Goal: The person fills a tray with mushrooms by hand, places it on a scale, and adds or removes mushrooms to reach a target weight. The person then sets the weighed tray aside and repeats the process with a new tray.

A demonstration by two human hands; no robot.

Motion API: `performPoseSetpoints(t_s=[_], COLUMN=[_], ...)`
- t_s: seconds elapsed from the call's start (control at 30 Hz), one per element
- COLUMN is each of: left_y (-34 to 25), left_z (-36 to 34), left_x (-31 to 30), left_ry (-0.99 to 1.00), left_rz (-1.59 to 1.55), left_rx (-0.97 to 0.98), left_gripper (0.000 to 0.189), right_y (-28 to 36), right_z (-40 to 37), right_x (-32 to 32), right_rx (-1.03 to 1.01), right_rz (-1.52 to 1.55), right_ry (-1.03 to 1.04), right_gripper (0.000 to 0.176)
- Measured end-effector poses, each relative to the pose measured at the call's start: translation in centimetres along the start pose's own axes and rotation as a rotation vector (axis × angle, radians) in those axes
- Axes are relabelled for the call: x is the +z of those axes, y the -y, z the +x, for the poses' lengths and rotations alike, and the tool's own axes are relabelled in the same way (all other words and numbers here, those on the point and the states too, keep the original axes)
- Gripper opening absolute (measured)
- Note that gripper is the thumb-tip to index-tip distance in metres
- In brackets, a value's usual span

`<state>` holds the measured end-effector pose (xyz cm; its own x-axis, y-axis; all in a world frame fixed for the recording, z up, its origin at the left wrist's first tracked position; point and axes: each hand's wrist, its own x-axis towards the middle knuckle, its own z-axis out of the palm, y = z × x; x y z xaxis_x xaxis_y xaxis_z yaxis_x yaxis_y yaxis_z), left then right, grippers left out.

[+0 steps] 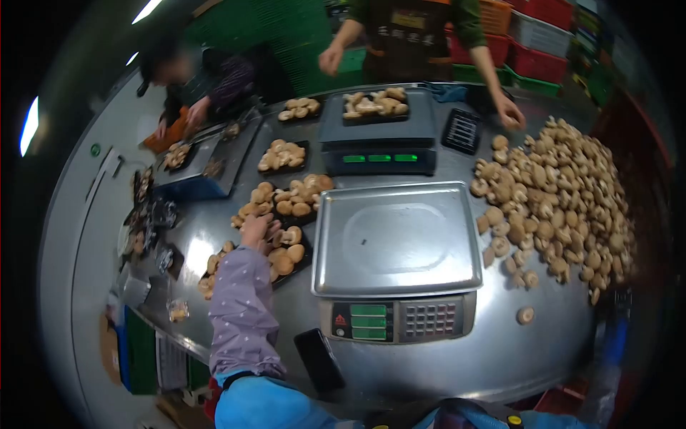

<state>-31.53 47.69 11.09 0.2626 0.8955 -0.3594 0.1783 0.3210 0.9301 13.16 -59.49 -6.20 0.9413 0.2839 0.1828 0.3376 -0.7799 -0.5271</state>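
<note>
My left hand [259,232], in a dotted purple sleeve, reaches over the packed shiitake mushrooms left of the near scale. Its fingers are curled at the upper-left edge of a black tray of mushrooms [286,259], and their tips are partly hidden. Beyond it stands another filled tray [300,194], with loose-looking mushrooms [254,204] beside it. More mushrooms [209,275] lie left of my forearm. The near scale's steel pan [396,239] bears only a small dark speck. My right hand is out of view.
A large mushroom pile [561,200] covers the table's right side. Across from me, a person in a brown apron [407,36] stands behind a second scale [379,136] bearing a filled tray [375,104]. Another person works at far left. A phone [319,360] lies near the front edge.
</note>
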Motion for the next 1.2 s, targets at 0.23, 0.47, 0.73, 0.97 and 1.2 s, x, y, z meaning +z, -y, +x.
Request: performPoseSetpoints(t_s=[0.23,0.47,0.73,0.97,1.2], left_y=[-2.7,-3.5,0.3,7.4,13.9], left_z=[-5.5,-13.9,-23.8,-33.2,-38.7], left_x=[3.7,11.0,19.5,24.1,24.6], left_ry=[0.194,0.436,0.805,1.166,1.156], left_rz=[-0.031,0.044,0.125,0.274,-0.169], left_rx=[0.103,0.096,-0.006,-0.443,-1.010], left_gripper=[0.037,0.035,0.035,0.038,0.044], right_y=[9.3,26.1,27.3,41.4,44.5], right_z=[-1.5,-1.2,-0.6,-2.2,-4.0], right_x=[0.4,-1.9,-2.1,0.6,8.8], right_rx=[0.449,0.244,0.342,-0.280,-0.852], right_rz=[1.075,-0.511,-0.552,0.003,0.158], right_ry=[-0.330,-0.123,-0.131,0.079,0.863], right_gripper=[0.020,0.015,0.021,0.015,0.019])
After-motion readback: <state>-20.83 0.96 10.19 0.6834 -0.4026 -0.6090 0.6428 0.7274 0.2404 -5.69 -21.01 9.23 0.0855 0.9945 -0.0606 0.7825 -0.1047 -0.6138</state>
